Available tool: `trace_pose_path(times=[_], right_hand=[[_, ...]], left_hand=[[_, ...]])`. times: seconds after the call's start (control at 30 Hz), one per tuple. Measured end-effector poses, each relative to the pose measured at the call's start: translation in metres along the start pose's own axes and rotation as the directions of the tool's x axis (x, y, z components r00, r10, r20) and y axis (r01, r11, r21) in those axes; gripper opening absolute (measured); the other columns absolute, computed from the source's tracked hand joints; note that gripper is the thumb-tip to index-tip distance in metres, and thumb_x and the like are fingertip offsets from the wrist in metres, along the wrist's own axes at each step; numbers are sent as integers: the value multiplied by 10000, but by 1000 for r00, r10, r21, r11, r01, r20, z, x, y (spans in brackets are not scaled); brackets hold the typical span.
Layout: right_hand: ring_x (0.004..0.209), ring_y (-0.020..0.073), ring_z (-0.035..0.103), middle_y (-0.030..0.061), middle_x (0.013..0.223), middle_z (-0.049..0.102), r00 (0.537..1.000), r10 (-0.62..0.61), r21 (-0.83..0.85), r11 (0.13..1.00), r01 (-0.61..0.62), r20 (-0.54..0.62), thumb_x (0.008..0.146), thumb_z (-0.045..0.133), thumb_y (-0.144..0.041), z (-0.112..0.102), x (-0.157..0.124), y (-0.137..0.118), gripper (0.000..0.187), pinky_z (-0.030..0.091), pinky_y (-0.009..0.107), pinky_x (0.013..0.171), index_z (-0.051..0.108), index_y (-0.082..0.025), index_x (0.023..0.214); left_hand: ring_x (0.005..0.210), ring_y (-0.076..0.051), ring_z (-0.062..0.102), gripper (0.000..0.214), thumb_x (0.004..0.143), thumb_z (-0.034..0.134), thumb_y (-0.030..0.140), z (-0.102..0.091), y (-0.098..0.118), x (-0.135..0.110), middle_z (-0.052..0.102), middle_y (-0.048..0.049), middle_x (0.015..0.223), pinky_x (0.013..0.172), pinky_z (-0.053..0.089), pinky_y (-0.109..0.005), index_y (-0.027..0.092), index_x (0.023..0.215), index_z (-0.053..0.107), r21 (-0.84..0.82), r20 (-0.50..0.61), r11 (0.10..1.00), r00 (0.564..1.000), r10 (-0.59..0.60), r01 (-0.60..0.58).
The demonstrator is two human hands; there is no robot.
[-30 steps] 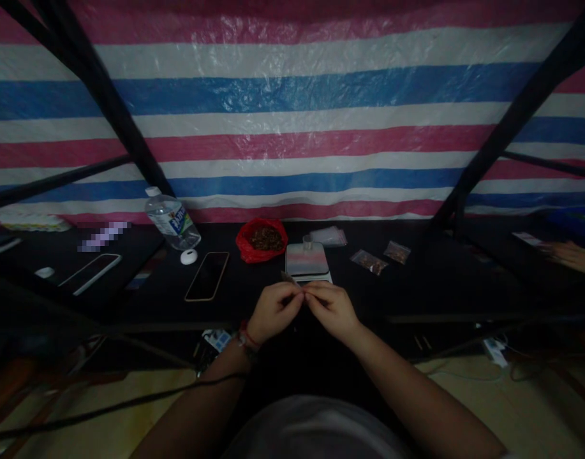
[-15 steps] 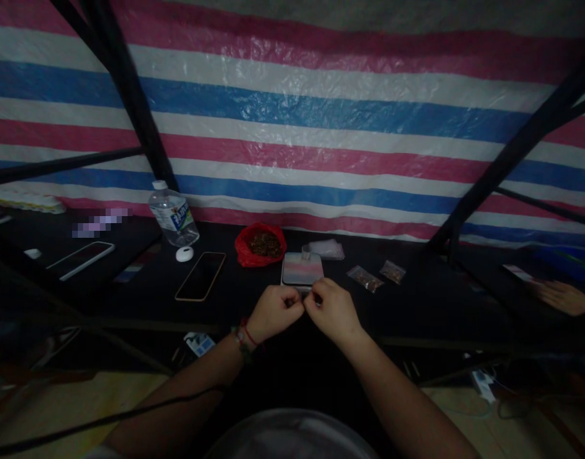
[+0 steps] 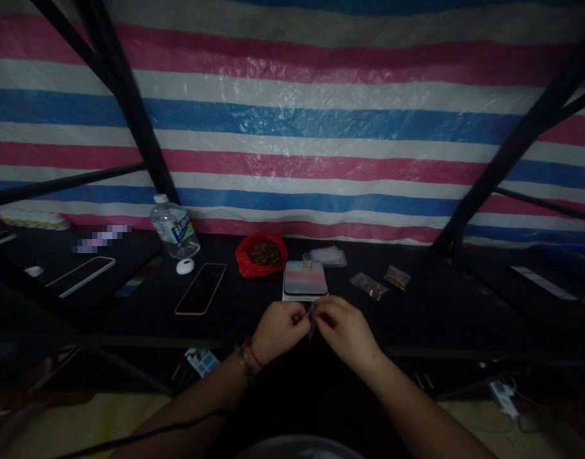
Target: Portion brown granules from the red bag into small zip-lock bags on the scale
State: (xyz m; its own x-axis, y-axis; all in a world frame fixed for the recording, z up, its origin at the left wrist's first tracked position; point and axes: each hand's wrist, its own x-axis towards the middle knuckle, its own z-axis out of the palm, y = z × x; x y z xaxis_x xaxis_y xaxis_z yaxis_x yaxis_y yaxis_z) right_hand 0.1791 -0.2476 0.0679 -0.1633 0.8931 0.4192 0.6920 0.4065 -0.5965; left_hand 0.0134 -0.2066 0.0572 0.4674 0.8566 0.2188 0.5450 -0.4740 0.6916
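Observation:
My left hand (image 3: pixel 279 330) and my right hand (image 3: pixel 346 330) meet over the near edge of the dark table (image 3: pixel 416 306). Both are closed in a pinch on a small clear plastic bag (image 3: pixel 312 317) held between them. Just beyond my fingers sits a small flat scale (image 3: pixel 305 280) with a shiny top. A red bag (image 3: pixel 261 254) holding brown bits stands behind the scale to the left. Two small filled packets (image 3: pixel 369 284) (image 3: pixel 397 276) lie to the scale's right.
A phone (image 3: pixel 201 288), a small white object (image 3: pixel 185 266) and a water bottle (image 3: pixel 174 226) are on the left. Another phone (image 3: pixel 81 275) lies further left. A pile of empty clear bags (image 3: pixel 327 255) sits behind the scale. Black frame bars cross a striped tarpaulin.
The camera has tilted, so the hands sit lower in view. Both hands stay pinched together on the small bag. A person's hand at the right edge is no longer in view.

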Motion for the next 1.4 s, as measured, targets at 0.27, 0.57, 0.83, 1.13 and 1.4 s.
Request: trace_pose_path(times=[0.27,0.57,0.83,1.13,1.4], right_hand=[[760,154,662,38,803,713,938,147,-22,989,-148,315,810,495,-133,0,4,4,232,479,243,711,717,-199,794],[788,179,661,43,903,719,953,152,28,986,-164,262,773,569,-155,-1,9,8,263,480,257,699,719,-233,974],[844,199,658,51,971,710,950,155,38,984,-172,270,730,655,-171,-12,9,-6,354,491,295,774,704,-266,1067],[767,173,643,41,913,706,930,126,-34,992,-122,344,722,684,-212,-24,0,-28,364,467,254,692,697,-285,1078],[799,188,661,45,990,709,922,122,-119,989,-84,367,713,716,-290,-28,4,-25,403,475,269,714,676,-292,1115]], left_hand=[[574,-103,523,154,744,523,180,7,8,-8,594,4,598,550,309,-222,162,599,573,151,-25,982,993,116,-111],[714,-148,571,357,939,324,293,-20,-23,17,619,-45,736,657,407,-255,173,735,592,241,-39,963,991,131,-118],[1194,-261,447,455,759,585,210,-56,-107,72,550,-74,1271,996,349,-376,217,1214,563,639,-91,761,993,-72,114],[992,-252,556,246,874,448,228,-59,-122,63,653,-113,1012,834,392,-369,180,982,664,702,-45,698,987,-155,142],[971,-234,562,237,876,446,244,-56,-96,12,662,-88,985,849,377,-365,199,917,675,650,-16,757,997,-71,64]])
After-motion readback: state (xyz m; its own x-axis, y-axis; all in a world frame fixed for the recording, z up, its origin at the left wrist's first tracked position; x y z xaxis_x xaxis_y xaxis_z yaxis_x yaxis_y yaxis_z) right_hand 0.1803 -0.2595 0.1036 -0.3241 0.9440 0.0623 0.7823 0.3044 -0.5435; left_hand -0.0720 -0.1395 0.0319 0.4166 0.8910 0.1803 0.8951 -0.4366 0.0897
